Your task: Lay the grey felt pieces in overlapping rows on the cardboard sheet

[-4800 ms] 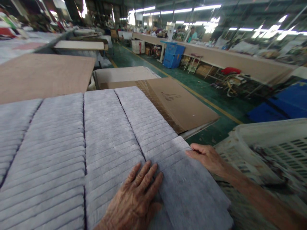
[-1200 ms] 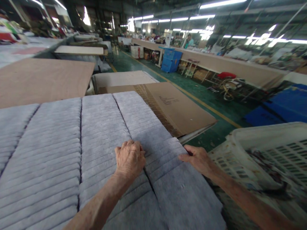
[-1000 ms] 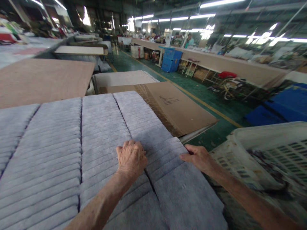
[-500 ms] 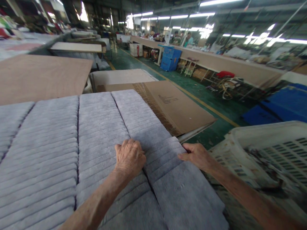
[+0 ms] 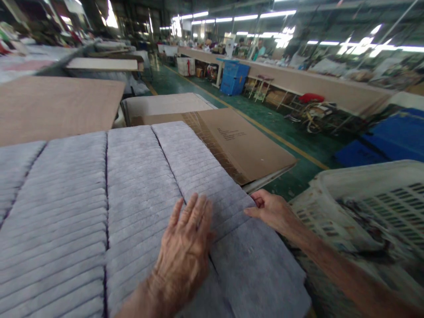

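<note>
Grey plush fabric pieces (image 5: pixel 132 185) lie overlapped in long rows, each piece's edge showing as a ridge. My left hand (image 5: pixel 187 247) is over the seam between the two rightmost rows, palm down, fingers stretched out and slightly blurred. Whether it touches the fabric I cannot tell. At the outer edge of the rightmost row, my right hand (image 5: pixel 270 212) pinches a grey fabric piece (image 5: pixel 228 212), thumb on top and fingertips partly hidden at the edge. A broad flat fabric piece (image 5: pixel 261 265) lies nearest me in that row.
Flattened cardboard (image 5: pixel 245 141) lies beyond the rows, and a plywood board (image 5: pixel 59 104) is at the left. A white plastic basket (image 5: pixel 364 176) stands close by my right arm. Blue bins (image 5: pixel 235 77) and a long worktable (image 5: pixel 318 86) line the green aisle.
My left hand has gone from curled to stretched-out fingers and come nearer the camera. My right hand stays at the row's edge; the raised fabric corner beside it now lies flatter.
</note>
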